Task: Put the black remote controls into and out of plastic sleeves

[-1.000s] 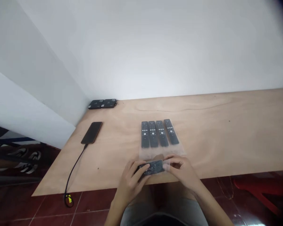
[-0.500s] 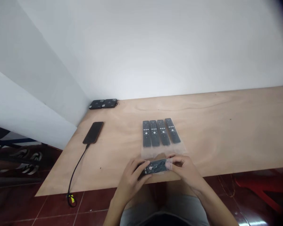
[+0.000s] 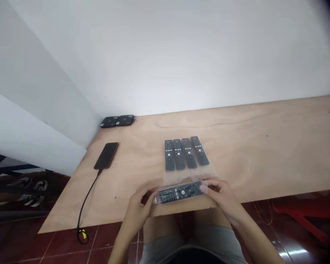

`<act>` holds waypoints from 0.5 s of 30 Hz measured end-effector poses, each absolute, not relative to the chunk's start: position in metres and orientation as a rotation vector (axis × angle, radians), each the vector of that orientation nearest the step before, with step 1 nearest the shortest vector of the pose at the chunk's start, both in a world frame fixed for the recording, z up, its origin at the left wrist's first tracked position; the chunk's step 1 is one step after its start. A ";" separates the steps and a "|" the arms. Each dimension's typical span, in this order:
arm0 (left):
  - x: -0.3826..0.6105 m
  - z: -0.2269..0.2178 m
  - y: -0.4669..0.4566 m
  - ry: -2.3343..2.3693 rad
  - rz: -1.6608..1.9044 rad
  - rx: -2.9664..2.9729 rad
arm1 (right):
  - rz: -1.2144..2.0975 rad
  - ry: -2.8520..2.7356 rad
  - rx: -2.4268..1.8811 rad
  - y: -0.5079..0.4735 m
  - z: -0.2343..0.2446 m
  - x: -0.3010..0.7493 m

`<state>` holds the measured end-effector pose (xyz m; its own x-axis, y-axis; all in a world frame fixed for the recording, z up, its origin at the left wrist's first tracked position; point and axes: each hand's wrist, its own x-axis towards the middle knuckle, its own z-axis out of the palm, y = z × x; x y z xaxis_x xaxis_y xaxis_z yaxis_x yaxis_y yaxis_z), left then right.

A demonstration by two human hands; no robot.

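Note:
A black remote control in a clear plastic sleeve is held sideways close to the table's front edge. My left hand pinches its left end, and my right hand grips the right end together with some of the clear plastic. Just beyond them, several black remote controls lie side by side with their buttons up. Clear plastic sticks out from their near ends over the wood.
A phone with a black cable lies on the left of the wooden table. Two black boxes sit in the back left corner by the white wall. A red stool stands at the lower right.
My left hand has slid left to the remote's end, so more of its face shows. My right hand keeps its hold on the other end. The view has shifted slightly.

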<state>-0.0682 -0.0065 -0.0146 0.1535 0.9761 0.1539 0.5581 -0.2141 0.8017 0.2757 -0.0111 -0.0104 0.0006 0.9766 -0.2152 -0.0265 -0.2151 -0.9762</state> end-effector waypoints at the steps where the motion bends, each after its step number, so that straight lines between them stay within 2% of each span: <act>1: -0.073 -0.016 -0.007 1.468 0.932 1.824 | 1.360 -1.066 -1.353 -0.012 -0.012 0.278; 10: -0.171 -0.004 0.027 1.559 0.981 2.198 | 1.297 -0.981 -1.417 -0.024 -0.017 0.302; 15: -0.145 0.016 0.023 1.818 1.253 2.352 | 1.185 -1.241 -1.444 -0.027 -0.011 0.303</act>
<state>-0.1447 0.0232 0.0163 0.0649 0.7876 0.6128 0.8530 -0.3625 0.3755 0.3029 -0.0267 -0.0111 0.0499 0.9916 -0.1190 0.1646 -0.1257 -0.9783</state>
